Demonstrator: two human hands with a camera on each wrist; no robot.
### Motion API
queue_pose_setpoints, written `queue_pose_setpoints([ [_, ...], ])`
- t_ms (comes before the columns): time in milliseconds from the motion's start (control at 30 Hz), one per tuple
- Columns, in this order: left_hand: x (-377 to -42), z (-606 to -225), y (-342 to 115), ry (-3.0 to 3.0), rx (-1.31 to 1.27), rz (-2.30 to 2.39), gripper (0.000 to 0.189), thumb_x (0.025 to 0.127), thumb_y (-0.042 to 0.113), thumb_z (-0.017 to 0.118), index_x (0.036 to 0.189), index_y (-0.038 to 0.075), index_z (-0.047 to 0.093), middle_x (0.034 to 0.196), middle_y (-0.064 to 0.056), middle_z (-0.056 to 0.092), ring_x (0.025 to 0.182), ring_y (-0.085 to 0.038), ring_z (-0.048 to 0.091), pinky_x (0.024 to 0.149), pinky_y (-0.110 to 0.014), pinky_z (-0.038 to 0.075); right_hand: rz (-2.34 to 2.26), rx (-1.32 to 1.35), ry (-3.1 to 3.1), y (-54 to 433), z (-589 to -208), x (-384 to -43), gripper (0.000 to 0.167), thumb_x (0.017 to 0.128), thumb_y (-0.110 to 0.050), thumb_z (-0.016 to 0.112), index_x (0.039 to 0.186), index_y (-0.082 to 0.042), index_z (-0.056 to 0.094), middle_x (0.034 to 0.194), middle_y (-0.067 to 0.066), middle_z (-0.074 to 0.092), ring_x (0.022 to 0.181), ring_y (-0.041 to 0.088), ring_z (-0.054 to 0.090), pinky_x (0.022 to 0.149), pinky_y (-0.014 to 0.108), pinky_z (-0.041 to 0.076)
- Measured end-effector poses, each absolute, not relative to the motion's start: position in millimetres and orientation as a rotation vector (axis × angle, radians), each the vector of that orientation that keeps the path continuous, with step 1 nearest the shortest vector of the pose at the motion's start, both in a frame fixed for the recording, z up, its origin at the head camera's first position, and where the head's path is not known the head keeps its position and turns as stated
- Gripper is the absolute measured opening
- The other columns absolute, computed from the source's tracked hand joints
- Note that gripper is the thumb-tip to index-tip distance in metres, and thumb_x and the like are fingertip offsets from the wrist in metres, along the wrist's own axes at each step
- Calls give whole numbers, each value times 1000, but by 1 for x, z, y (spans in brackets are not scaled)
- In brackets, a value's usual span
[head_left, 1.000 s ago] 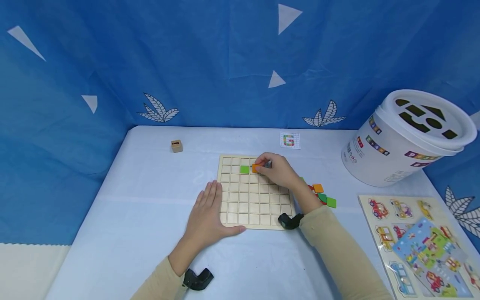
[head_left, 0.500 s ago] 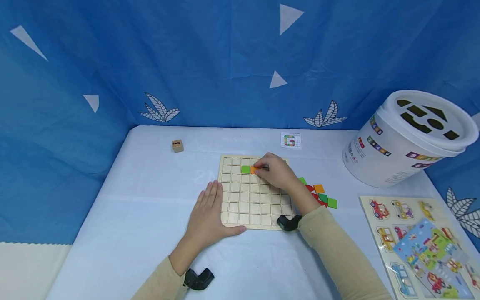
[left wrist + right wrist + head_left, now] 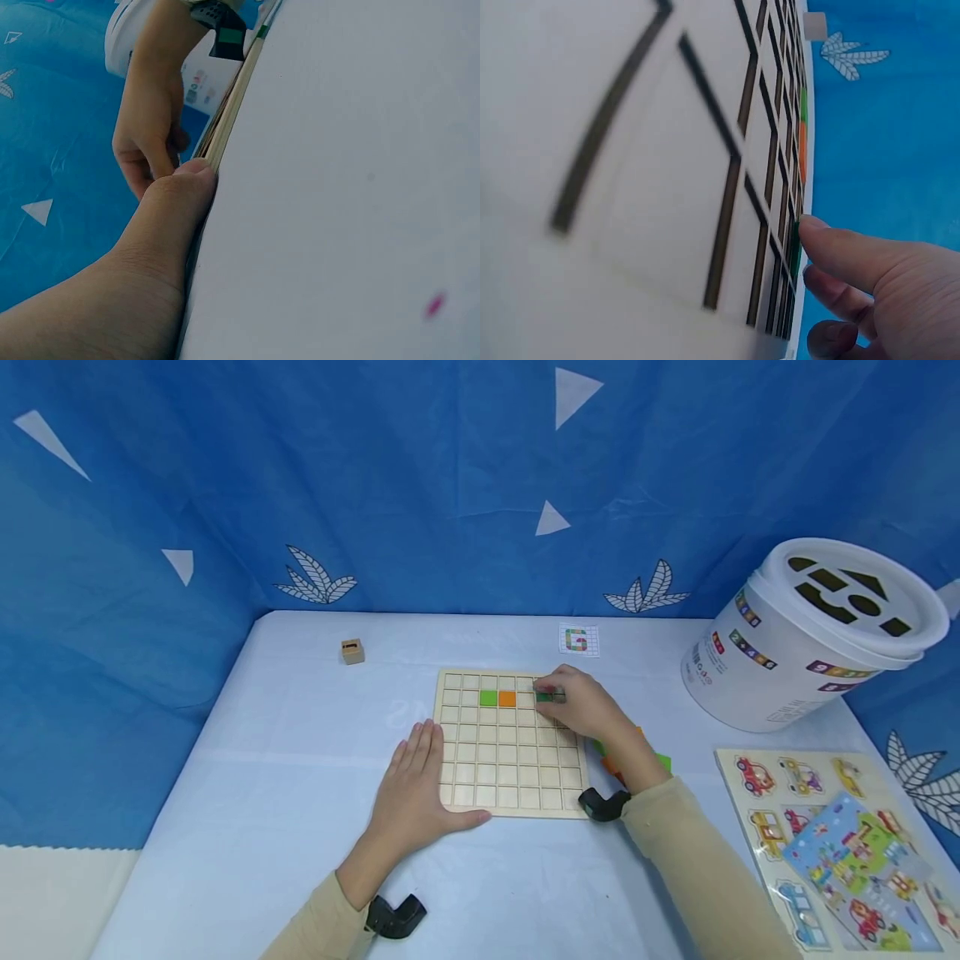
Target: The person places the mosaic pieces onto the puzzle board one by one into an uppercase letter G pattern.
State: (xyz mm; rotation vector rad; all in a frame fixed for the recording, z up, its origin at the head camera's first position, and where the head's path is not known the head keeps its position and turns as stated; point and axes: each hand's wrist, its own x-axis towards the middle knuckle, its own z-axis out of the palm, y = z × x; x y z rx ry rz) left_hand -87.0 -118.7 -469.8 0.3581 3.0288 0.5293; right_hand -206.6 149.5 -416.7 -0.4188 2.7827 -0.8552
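A dark green tile [image 3: 543,697] is pinched by the right hand [image 3: 583,703] at the gridded wooden board [image 3: 487,774], right of the orange square tile [image 3: 507,699] (the board's edge is touched by the straight-fingered left hand [image 3: 408,789]).

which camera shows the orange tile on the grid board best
The head view: it shows the orange tile whole and uncovered, beside the light green tile on the grid board. The right wrist view catches it only as a thin, foreshortened strip. The left wrist view does not show it.
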Motion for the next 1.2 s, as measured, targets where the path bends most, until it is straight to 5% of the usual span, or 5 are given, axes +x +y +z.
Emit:
queue_pose_setpoints([
  [400,-86,-468,-119,3027,351,545,140,63,93,56,158,1,8,168,-13,6,157,-26,3,126,-46,12,-915,-379,2755,156,-422,-208,24,91,-19,73,113,-15,67,109,4,63,103,23,56,97,44,48],
  [833,-86,-467,-118,3028,359,550,141,62,93,57,158,1,8,167,-13,7,157,-26,4,126,-45,13,-1096,-344,2714,149,-428,-214,15,95,-16,67,110,-16,64,102,4,64,84,22,55,78,34,46],
  [1200,-87,-468,-118,3037,365,526,141,63,95,53,158,1,8,167,-13,7,157,-26,4,126,-46,13,-1024,-410,2753,129,-432,-213,14,96,-18,66,110,-16,66,104,3,64,97,22,57,88,38,49],
])
